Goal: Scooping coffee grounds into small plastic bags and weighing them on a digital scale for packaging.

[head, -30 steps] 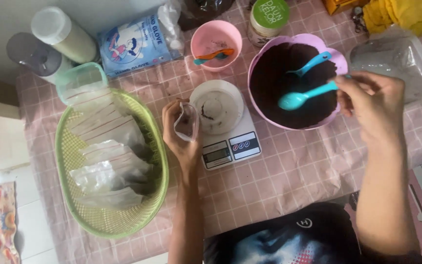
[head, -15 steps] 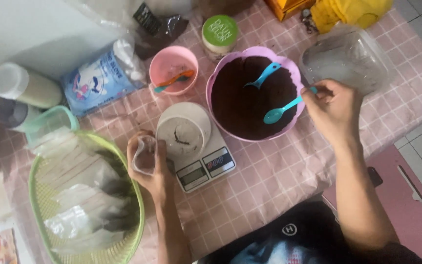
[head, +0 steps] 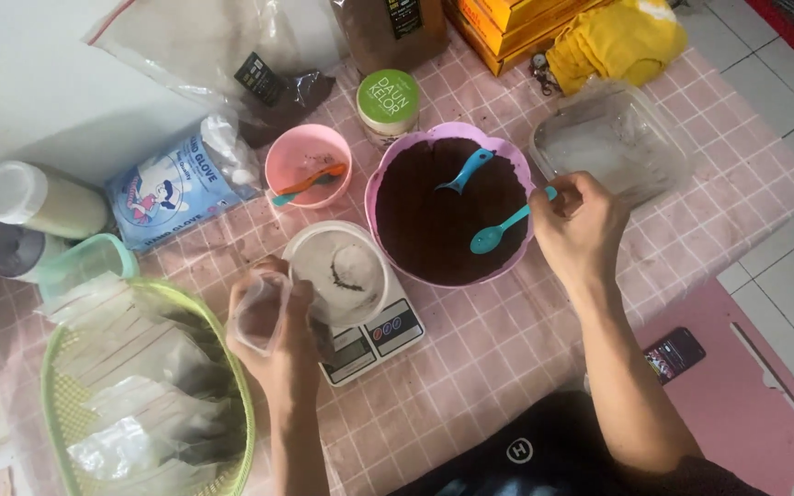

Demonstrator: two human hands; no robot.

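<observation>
The left hand [head: 279, 340] is gripping a small clear plastic bag [head: 259, 312], holding it open at nine o'clock of the kitchen scale [head: 369, 335] and touching the white dish [head: 337, 271] sitting on it. At two o'clock from there, the right hand [head: 579, 225] is pinching the handle of a teal spoon [head: 498, 230], its bowl lying over the dark powder [head: 443, 220] inside the purple bowl [head: 374, 184]. Farther off, a second blue spoon [head: 466, 170] is resting in the powder.

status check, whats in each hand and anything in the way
Left hand grips small open clear bag beside scale. Right hand holds teal spoon over dark powder in purple bowl. Second blue spoon lying in powder; nothing between.
</observation>
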